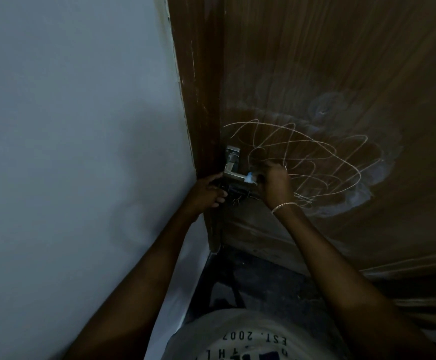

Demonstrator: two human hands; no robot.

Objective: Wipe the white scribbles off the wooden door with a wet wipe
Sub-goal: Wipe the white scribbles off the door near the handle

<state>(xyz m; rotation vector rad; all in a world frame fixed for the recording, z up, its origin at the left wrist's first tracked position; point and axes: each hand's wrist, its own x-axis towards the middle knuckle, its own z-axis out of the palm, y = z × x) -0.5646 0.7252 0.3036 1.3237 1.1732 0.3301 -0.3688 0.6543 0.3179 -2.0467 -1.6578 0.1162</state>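
Note:
The brown wooden door (341,61) fills the right side. White scribbles (313,157) loop across it to the right of the metal lever handle (233,174), ringed by pale smeared patches. My right hand (276,183) is against the door at the scribbles' lower left edge, fingers closed on a small white-blue wet wipe (250,179) just past the tip of the handle. My left hand (207,192) is below the handle, gripping a dark pack (237,190) whose details are lost in the dim light. The two hands are close together.
A pale wall (81,126) fills the left side, meeting the dark door frame (198,100). The dark floor (263,281) lies below the door, with my white printed shirt (250,339) at the bottom edge. The light is dim.

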